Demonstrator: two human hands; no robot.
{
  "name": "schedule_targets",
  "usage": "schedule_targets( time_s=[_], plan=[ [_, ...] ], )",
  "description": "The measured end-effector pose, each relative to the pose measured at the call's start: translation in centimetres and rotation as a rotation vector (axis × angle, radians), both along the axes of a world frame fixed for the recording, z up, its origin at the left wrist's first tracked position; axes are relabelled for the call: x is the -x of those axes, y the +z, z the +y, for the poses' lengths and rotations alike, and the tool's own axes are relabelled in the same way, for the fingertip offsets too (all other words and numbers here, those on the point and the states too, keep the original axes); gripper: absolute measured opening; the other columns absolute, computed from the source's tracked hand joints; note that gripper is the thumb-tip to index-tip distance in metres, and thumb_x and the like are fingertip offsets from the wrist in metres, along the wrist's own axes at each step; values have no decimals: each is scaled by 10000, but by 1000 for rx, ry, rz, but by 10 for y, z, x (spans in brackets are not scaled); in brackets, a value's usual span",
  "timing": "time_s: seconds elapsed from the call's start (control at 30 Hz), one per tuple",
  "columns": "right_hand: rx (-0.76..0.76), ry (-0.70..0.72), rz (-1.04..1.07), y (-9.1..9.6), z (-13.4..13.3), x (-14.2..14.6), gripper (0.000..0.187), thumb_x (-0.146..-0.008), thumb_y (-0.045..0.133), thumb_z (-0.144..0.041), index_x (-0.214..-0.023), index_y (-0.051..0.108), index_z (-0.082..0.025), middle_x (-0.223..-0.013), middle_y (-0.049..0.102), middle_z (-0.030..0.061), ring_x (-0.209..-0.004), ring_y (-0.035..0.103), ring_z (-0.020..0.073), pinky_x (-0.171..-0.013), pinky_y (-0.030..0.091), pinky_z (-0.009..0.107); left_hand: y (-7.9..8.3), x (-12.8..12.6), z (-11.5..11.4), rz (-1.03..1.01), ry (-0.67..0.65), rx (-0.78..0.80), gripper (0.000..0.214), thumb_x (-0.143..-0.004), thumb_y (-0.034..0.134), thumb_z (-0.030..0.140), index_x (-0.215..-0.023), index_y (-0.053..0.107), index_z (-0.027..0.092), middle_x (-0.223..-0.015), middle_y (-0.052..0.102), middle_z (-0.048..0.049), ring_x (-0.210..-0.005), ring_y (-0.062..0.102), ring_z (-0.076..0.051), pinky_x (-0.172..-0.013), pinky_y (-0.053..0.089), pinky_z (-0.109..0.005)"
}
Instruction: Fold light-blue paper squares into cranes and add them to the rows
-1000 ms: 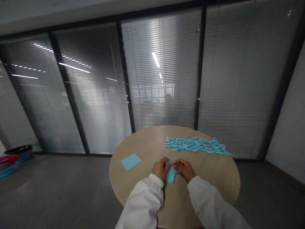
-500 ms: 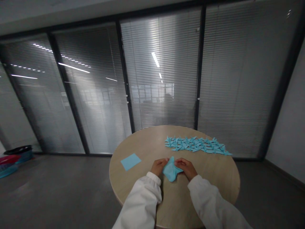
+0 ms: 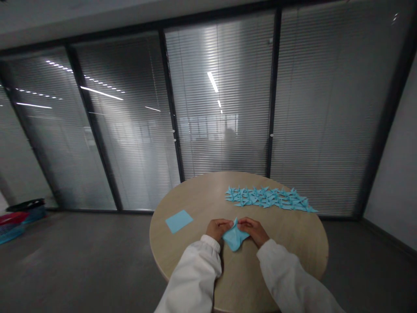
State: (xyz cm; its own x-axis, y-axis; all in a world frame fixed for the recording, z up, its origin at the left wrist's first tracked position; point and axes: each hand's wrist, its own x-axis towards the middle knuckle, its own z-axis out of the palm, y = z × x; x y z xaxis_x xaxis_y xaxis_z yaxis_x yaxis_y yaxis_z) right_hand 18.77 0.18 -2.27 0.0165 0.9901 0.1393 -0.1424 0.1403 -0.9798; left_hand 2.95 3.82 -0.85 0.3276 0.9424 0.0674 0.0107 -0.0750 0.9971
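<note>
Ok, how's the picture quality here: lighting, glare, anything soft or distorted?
Head view: dim overall, with bright light streaks across the blinds; same head view: dark frames lean, suggesting wide-angle distortion; head view again: folded paper between left hand and right hand looks soft, fine creases hard to read.

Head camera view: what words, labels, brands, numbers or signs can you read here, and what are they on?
None can be read.
The creased blue paper, flat blue sheet, folded blue pieces and round table show no lettering.
The baskets at far left are too blurred to tell.
</note>
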Motion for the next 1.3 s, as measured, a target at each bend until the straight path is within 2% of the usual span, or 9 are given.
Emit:
schedule_targets(
  time_s=[0.13,0.33,0.67,0.87,0.93,1.03,1.17,1.3],
  plan=[
    [-26,8,-24,2,-1,0,270,-489,723,-333,-652,610,-149,-572,593,-19,-544,513,115,-531,359,219,-3,1,2,135,106,-103,379,-528,656,445,-673,684,96,-507,594,-29,-478,487,-114,-460,349,-221],
    [6,50,-61,2,-1,-1,303,-464,737,-339,-658,614,-143,-538,586,-22,-519,507,114,-513,352,219,2,2,-2,301,118,-185,291,-561,627,398,-650,681,126,-486,576,-4,-491,470,-105,-448,309,-197],
    [79,52,-46,11,-10,10,320,-434,730,-392,-598,587,-157,-512,559,-31,-485,508,118,-498,421,246,4,1,-5,375,107,-362,202,-622,564,318,-670,680,159,-553,612,-10,-515,486,-115,-507,335,-202],
    [-37,-64,-127,9,-8,12,269,-524,686,-379,-626,559,-165,-482,509,-52,-416,445,81,-418,365,196,8,0,-9,357,77,-436,169,-637,541,255,-707,667,167,-568,608,-3,-521,486,-110,-516,344,-200],
    [-85,-57,-129,10,-8,11,282,-540,679,-363,-719,575,-171,-501,505,-58,-405,425,71,-393,330,181,9,-1,-10,298,84,-407,169,-627,562,256,-736,643,155,-522,574,16,-481,461,-93,-487,331,-191],
    [-124,0,-124,10,-7,8,347,-564,664,-368,-842,585,-176,-522,498,-58,-415,423,72,-389,309,177,8,-3,-8,174,97,-247,266,-610,605,332,-797,577,144,-446,512,51,-397,405,-70,-418,289,-176],
    [-159,-61,-98,8,-4,3,324,-592,646,-406,-798,580,-165,-518,476,-51,-426,421,74,-400,307,181,11,-5,-7,-17,88,-56,408,-609,580,488,-829,518,150,-476,543,34,-383,433,-74,-401,310,-180],
    [-180,-146,-62,6,-3,-1,317,-616,627,-429,-782,541,-173,-516,474,-52,-409,441,80,-393,335,185,14,-4,-8,-84,14,32,513,-446,714,437,-827,537,143,-525,566,24,-434,488,-92,-441,363,-199]
  ],
)
